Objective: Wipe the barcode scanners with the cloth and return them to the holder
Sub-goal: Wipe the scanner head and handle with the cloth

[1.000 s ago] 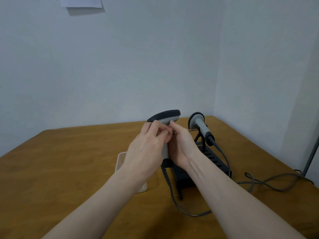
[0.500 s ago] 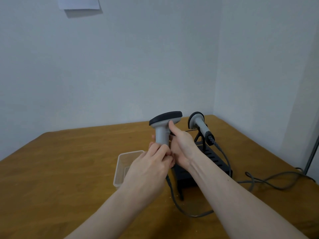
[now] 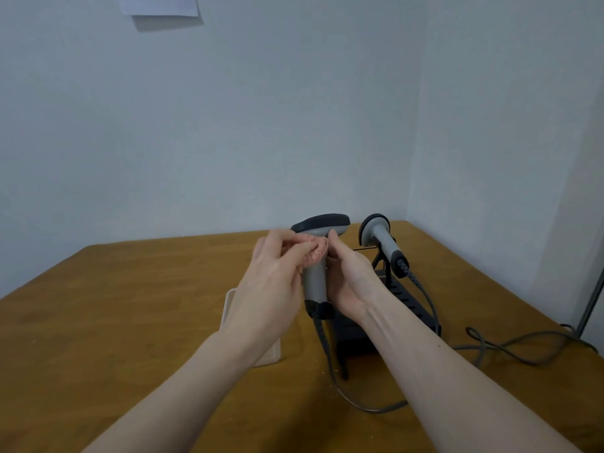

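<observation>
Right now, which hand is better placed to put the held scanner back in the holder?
The right hand. It grips the held scanner by its handle and is nearer the black holder. The left hand is occupied pressing the pink cloth against the scanner.

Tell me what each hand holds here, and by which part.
Right hand grips the scanner by its grey handle; left hand pinches the pink cloth against its neck.
</observation>
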